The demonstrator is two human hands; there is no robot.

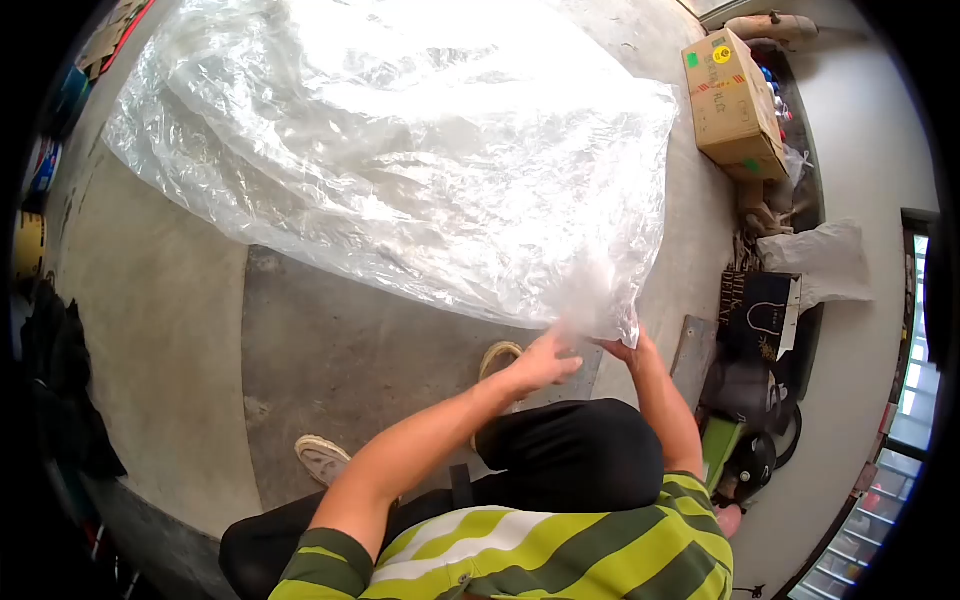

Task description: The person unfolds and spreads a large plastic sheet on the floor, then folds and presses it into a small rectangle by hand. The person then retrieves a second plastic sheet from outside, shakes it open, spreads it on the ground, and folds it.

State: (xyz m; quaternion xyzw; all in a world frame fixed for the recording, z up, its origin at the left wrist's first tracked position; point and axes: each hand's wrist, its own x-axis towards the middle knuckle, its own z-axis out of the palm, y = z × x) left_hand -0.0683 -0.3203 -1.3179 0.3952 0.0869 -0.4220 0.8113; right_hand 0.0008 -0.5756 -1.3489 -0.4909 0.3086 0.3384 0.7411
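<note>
A large sheet of clear, crinkled plastic film spreads over the concrete floor, with bright glare on its upper part. My left hand is at the film's lower edge, its fingers apart and partly extended, near the bottom right corner. Close beside it, my right hand grips that corner from below; its fingers are partly hidden under the plastic. The film around both hands is blurred.
A cardboard box stands at the upper right by the wall. Below it are a white sack, a black paper bag and a green item. Dark cloth lies at the left. My shoes rest on the floor.
</note>
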